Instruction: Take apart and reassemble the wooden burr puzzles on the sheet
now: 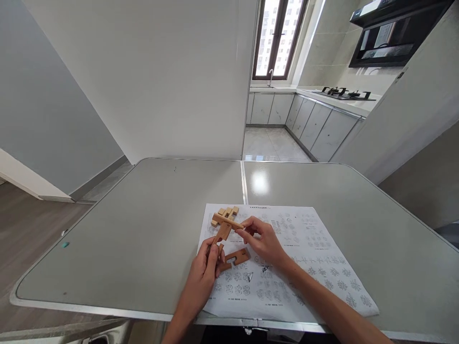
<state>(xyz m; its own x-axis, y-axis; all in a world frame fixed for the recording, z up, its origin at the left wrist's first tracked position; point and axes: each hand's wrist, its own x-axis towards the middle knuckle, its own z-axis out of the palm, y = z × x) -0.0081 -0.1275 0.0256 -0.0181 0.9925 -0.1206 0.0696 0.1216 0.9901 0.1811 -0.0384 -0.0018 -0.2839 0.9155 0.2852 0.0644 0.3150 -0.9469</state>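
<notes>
My left hand (205, 268) is closed around the lower end of a reddish-brown notched wooden puzzle piece (224, 231). Across its upper end lies a lighter wooden bar (227, 221), whose right end my right hand (261, 237) pinches between thumb and fingers. The two pieces touch; whether they interlock I cannot tell. Beneath the hands, a brown wooden piece with a cut-out (241, 256) rests on the printed sheet (315, 286), close to my left fingers. Just behind the held bar sit several pale wooden pieces (234, 210), partly hidden by it.
The sheet, printed with small line diagrams, lies on a grey-green table (136, 239) with a metal rim. A small green bit (65, 244) is near the left edge. Beyond the table are a white wall (161, 86) and a kitchen with a stove (344, 93).
</notes>
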